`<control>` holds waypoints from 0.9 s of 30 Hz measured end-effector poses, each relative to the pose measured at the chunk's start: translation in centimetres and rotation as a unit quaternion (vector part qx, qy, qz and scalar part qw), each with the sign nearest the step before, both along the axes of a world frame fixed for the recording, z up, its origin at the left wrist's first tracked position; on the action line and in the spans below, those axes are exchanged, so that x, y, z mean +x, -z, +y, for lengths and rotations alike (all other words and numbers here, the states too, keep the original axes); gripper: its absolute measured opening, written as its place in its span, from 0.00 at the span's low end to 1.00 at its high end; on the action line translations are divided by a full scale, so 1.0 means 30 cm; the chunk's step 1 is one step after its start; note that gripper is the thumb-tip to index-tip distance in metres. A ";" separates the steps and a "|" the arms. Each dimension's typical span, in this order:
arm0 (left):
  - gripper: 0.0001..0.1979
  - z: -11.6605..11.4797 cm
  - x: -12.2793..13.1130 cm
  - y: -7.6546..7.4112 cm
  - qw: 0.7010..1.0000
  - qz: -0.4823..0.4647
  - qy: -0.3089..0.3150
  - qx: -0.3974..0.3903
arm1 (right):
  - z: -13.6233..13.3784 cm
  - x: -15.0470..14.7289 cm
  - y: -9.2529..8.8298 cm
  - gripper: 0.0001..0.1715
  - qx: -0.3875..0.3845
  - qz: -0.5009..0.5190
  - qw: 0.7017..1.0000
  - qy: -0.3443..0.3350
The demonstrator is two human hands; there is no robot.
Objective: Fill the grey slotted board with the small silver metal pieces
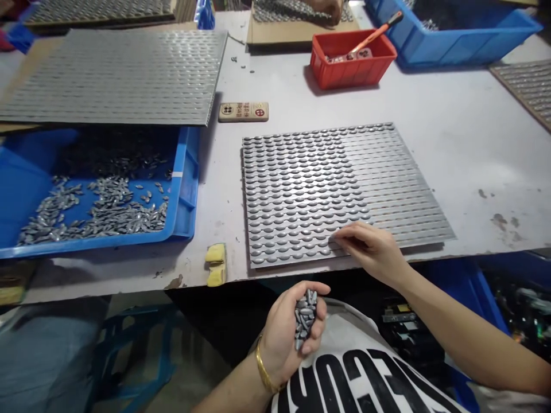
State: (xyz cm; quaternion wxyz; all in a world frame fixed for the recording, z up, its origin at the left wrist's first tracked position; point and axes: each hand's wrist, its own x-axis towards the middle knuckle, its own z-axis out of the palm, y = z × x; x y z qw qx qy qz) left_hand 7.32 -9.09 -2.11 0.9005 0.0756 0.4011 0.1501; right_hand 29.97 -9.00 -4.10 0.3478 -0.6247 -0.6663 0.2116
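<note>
My left hand (288, 332) is cupped palm up below the table edge, around a small heap of grey spindle-shaped metal pieces (305, 315). Over the near edge of a grooved grey plate (396, 183), my right hand (370, 246) pinches a small grey piece, its fingertips at the plate's surface. Rows of the same pieces (297, 183) fill the left and middle of the plate, and a row runs along its far edge. Bare grooves show on its right side. The piece in my right fingertips is mostly hidden.
A blue bin (185, 189) with loose grey pieces stands at left, partly under another grey plate (142, 74). Behind are a red box (353, 71) holding an orange-handled tool, and a larger blue bin (465, 46). A printed bar (243, 112) and yellow object (216, 265) lie on the table.
</note>
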 end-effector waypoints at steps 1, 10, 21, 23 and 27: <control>0.15 0.002 0.011 -0.003 1.000 0.001 0.006 0.003 | 0.003 -0.003 0.003 0.07 0.002 -0.004 1.000 0.000; 0.11 0.009 0.062 0.004 0.997 0.015 0.068 0.021 | 0.008 -0.007 0.024 0.08 0.025 -0.081 0.996 0.018; 0.16 0.014 0.066 0.024 0.998 0.024 0.047 0.040 | 0.015 -0.015 0.010 0.09 -0.005 -0.096 0.995 0.016; 0.16 0.008 0.062 0.025 0.998 0.021 0.035 0.038 | 0.018 -0.014 0.008 0.08 -0.002 -0.090 0.996 0.016; 0.15 -0.018 0.033 0.020 0.999 0.027 0.010 0.040 | 0.014 0.002 0.001 0.08 0.004 -0.033 0.999 0.021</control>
